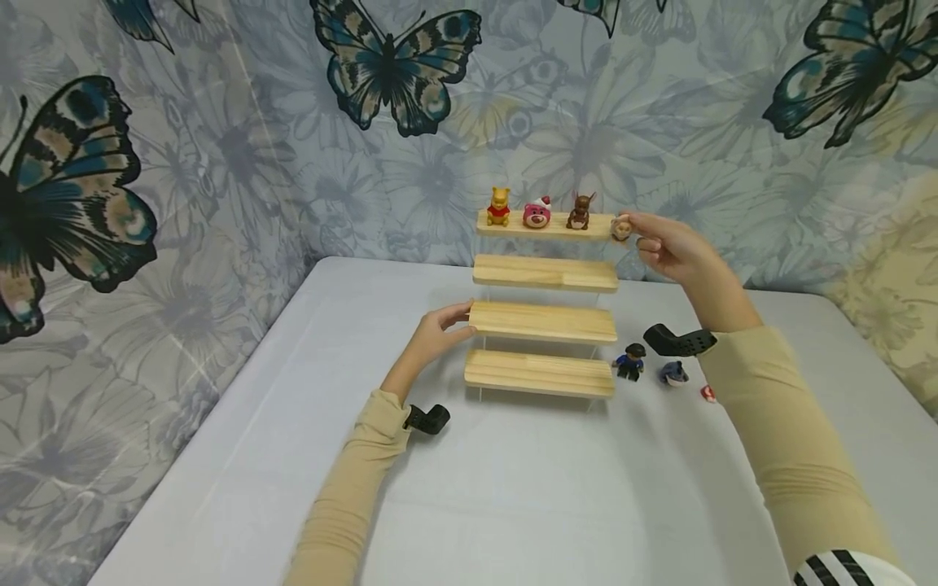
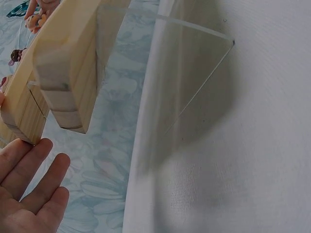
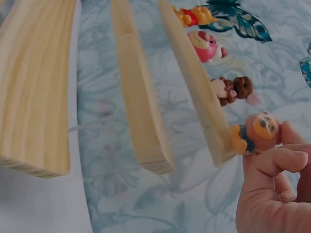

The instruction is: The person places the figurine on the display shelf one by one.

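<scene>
Thumb and fingers of my right hand [image 1: 676, 248] pinch a small brown bear-like figurine [image 3: 262, 130] with an orange muzzle. It stands at the right end of the top shelf [image 1: 538, 225], its feet against the board. Along that shelf are a yellow bear in a red shirt [image 1: 498, 207], a pink bear head with a red hat [image 1: 537, 213] and a brown long-eared figurine [image 1: 579, 212]. My left hand [image 1: 434, 335] holds the left end of a lower wooden shelf [image 1: 542, 322], thumb and fingertips on opposite sides of the board; its other fingers [image 2: 44, 187] extend loosely.
The stepped stand also has a second board [image 1: 545, 273] and a bottom board [image 1: 538, 373] on clear supports. Right of it on the white tabletop [image 1: 469, 505] lie a dark-capped figurine [image 1: 630, 362], a blue-grey figurine [image 1: 673, 373] and a small red-and-white piece [image 1: 707, 394]. Butterfly-patterned fabric hangs behind.
</scene>
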Available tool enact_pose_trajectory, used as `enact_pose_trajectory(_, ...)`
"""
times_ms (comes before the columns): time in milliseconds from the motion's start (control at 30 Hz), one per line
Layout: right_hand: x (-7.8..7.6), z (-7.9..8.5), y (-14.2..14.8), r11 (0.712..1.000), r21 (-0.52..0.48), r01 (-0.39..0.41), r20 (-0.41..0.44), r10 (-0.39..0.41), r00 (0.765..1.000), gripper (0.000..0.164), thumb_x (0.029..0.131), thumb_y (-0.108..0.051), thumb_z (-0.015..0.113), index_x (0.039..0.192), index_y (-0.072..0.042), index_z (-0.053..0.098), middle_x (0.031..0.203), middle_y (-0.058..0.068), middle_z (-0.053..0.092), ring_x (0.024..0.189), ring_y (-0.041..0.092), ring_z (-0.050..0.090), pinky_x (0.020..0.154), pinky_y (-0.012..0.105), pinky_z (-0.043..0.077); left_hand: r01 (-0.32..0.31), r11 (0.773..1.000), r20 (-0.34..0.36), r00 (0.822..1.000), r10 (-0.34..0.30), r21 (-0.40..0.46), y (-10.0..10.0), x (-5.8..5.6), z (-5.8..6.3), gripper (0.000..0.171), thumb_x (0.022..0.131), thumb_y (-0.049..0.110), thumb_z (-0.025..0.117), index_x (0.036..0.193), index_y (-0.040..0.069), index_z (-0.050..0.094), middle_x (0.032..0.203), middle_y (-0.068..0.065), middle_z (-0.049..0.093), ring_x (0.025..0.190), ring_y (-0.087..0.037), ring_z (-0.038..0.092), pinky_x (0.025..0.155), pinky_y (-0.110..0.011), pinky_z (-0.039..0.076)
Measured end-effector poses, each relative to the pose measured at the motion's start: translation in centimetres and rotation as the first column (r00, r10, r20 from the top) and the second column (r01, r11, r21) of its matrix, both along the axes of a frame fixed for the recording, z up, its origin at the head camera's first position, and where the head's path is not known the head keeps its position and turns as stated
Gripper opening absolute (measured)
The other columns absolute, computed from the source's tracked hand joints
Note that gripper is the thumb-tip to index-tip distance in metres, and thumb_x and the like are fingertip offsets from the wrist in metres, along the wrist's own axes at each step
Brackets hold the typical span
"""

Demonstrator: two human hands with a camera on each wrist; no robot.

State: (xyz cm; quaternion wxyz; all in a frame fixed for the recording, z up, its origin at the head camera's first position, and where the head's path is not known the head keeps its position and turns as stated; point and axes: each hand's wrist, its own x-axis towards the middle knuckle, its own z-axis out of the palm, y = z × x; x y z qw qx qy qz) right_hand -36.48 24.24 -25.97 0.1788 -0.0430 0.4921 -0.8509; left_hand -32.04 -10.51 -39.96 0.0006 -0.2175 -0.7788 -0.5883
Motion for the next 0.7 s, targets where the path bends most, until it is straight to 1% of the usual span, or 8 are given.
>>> enact_pose_trajectory(133,-0.4,0.1,-0.2,0.998,-0.057,-0.007,0.025,0.008,1.000,0.021,0.092,-0.008,0.048,0.112,-0.003,0.050,0.108,0.006,0.050,0.042,0.009,0.031,0.035,0.020,0.030,-0.001,1.000,-0.001,1.000,0.001,-0.002,0.1,0.1,-0.1,0.050,0.086,0.013,0.061,0.130,-0.001,0.044,0.127,-0.012,0.049,0.111,-0.022,0.048,0.099,-0.026,0.032)
enact_pose_trajectory(167,-0.4,0.2,-0.2,0.997,-0.071,-0.011,0.030,0.013,0.999,0.024,0.092,-0.007,0.048,0.116,-0.003,0.047,0.106,0.006,0.052,0.042,0.009,0.031,0.035,0.020,0.030,0.001,1.000,0.006,1.000,-0.001,-0.006,0.1,0.3,0.3,0.049,0.086,0.012,0.060,0.130,-0.001,0.044,0.127,-0.013,0.048,0.112,-0.023,0.047,0.099,-0.026,0.031)
enact_pose_trajectory(267,-0.7,0.3,-0.4,0.994,-0.103,-0.031,0.034,0.035,0.999,0.045,0.093,-0.007,0.045,0.136,-0.008,0.031,0.104,0.007,0.053,0.041,0.010,0.032,0.035,0.020,0.030,0.008,1.000,0.001,1.000,-0.008,-0.011,0.2,1.3,1.6,0.048,0.086,0.009,0.058,0.130,-0.006,0.042,0.128,-0.017,0.046,0.113,-0.027,0.046,0.100,-0.029,0.031)
enact_pose_trajectory(367,-1.0,0.4,-0.6,0.992,-0.120,-0.035,0.042,0.040,0.998,0.064,0.094,-0.006,0.044,0.145,-0.014,0.007,0.108,0.007,0.051,0.041,0.010,0.032,0.035,0.020,0.030,0.010,1.000,-0.001,1.000,-0.010,-0.012,0.2,1.3,1.8,0.049,0.086,0.008,0.059,0.130,-0.006,0.042,0.128,-0.019,0.045,0.114,-0.030,0.045,0.101,-0.032,0.030)
enact_pose_trajectory(433,-1.3,0.4,-0.6,0.989,-0.143,-0.031,0.056,0.039,0.998,0.067,0.094,-0.006,0.043,0.145,-0.014,0.001,0.107,0.008,0.051,0.041,0.010,0.031,0.034,0.020,0.030,0.004,1.000,-0.013,1.000,-0.004,-0.013,0.2,0.8,1.1,0.049,0.086,0.010,0.060,0.130,-0.004,0.043,0.128,-0.017,0.046,0.113,-0.029,0.046,0.100,-0.032,0.031)
enact_pose_trajectory(500,-1.4,0.4,-0.6,0.987,-0.157,-0.017,0.070,0.029,0.997,0.065,0.094,-0.006,0.044,0.145,-0.015,0.006,0.106,0.008,0.052,0.041,0.010,0.030,0.034,0.021,0.030,-0.001,1.000,-0.020,1.000,0.001,-0.011,0.1,0.2,0.3,0.049,0.086,0.012,0.061,0.130,-0.002,0.044,0.127,-0.016,0.047,0.112,-0.027,0.047,0.100,-0.033,0.032)
enact_pose_trajectory(600,-1.7,0.3,-0.6,0.984,-0.176,0.014,0.091,0.002,0.996,0.056,0.093,-0.006,0.046,0.142,-0.012,0.020,0.103,0.009,0.054,0.040,0.010,0.030,0.034,0.022,0.031,-0.004,1.000,-0.015,1.000,0.004,-0.013,0.1,0.2,0.3,0.049,0.086,0.011,0.061,0.130,-0.001,0.045,0.126,-0.015,0.049,0.112,-0.027,0.047,0.100,-0.036,0.032)
enact_pose_trajectory(700,-1.9,0.3,-0.7,0.978,-0.204,0.053,0.127,-0.027,0.991,0.050,0.091,-0.005,0.049,0.137,-0.011,0.030,0.103,0.008,0.053,0.040,0.011,0.031,0.034,0.023,0.031,0.005,1.000,-0.009,1.000,-0.005,-0.009,0.1,0.6,0.9,0.048,0.086,0.010,0.060,0.130,-0.002,0.044,0.126,-0.015,0.048,0.112,-0.030,0.046,0.100,-0.038,0.032)
